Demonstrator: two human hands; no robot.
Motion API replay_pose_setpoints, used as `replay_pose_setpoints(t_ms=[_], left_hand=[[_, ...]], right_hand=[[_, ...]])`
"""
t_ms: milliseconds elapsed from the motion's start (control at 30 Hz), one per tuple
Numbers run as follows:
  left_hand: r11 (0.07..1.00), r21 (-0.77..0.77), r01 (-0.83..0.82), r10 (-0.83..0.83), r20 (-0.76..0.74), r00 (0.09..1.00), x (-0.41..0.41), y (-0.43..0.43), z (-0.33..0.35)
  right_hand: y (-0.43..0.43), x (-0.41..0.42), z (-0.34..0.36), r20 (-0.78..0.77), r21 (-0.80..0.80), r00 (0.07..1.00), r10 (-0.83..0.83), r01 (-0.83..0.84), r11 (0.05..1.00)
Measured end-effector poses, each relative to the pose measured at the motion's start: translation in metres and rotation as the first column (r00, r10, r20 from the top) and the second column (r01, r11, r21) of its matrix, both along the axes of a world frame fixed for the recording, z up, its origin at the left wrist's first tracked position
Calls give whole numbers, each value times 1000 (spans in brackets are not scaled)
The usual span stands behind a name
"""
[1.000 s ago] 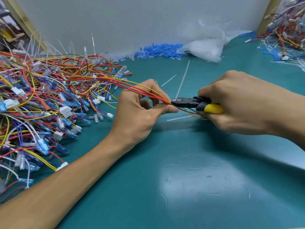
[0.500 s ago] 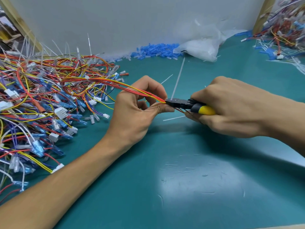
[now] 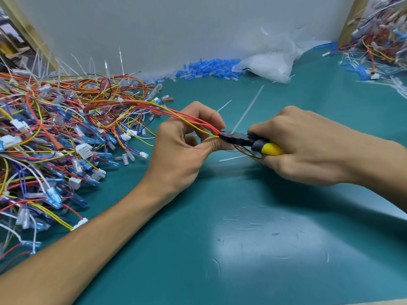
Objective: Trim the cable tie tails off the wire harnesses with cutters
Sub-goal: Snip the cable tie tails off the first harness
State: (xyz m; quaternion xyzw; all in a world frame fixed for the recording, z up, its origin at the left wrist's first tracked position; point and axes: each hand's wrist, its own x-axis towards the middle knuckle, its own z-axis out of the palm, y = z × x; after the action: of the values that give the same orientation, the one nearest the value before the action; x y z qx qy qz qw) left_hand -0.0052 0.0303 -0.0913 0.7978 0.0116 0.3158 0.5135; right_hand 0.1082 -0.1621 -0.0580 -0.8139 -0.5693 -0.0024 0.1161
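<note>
Left hand (image 3: 182, 148) pinching a red-and-yellow wire harness (image 3: 189, 117) between thumb and fingers, right at the tie. Right hand (image 3: 308, 146) wrapped tight round the yellow-handled cutters (image 3: 246, 139), nose against the bundle just beside the left thumb tip. White cable tie tail (image 3: 247, 108) standing up and away from the cutter nose, not yet severed by the look of it. Whether the blades have bitten cannot be told.

To cut well: blades flush against the tie head, flat side to the head, wires kept clear below. Firm pinch from the left to stop the bundle twisting. One clean squeeze, no rocking.

Pile of untrimmed harnesses (image 3: 55, 133) well left of the left hand; loose cut tail (image 3: 233, 158) on the green mat (image 3: 242, 249) just under the cutters.
</note>
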Motion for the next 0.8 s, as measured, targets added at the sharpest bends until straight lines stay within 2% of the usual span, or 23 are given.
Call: replay_pose_setpoints(t_ms=[133, 267, 367, 433, 533, 800], left_hand=[[1000, 15, 17, -17, -10, 1000, 0, -1, 0], [1000, -2, 9, -9, -2, 1000, 1, 0, -2], [1000, 2, 25, -25, 2, 1000, 1, 2, -3], [994, -33, 105, -105, 5, 994, -2, 5, -4], [959, -164, 230, -223, 61, 973, -7, 7, -2], [949, -233, 212, -207, 45, 977, -4, 6, -2]], right_hand=[[-3, 2, 3, 43, 17, 999, 1, -1, 1000], [0, 1, -1, -16, 13, 1000, -11, 11, 1000], [0, 1, 0, -3, 40, 1000, -29, 30, 999], [0, 1, 2, 4, 60, 999, -32, 31, 998], [2, -2, 3, 25, 77, 999, -33, 31, 997], [4, -2, -1, 92, 121, 993, -71, 59, 991]])
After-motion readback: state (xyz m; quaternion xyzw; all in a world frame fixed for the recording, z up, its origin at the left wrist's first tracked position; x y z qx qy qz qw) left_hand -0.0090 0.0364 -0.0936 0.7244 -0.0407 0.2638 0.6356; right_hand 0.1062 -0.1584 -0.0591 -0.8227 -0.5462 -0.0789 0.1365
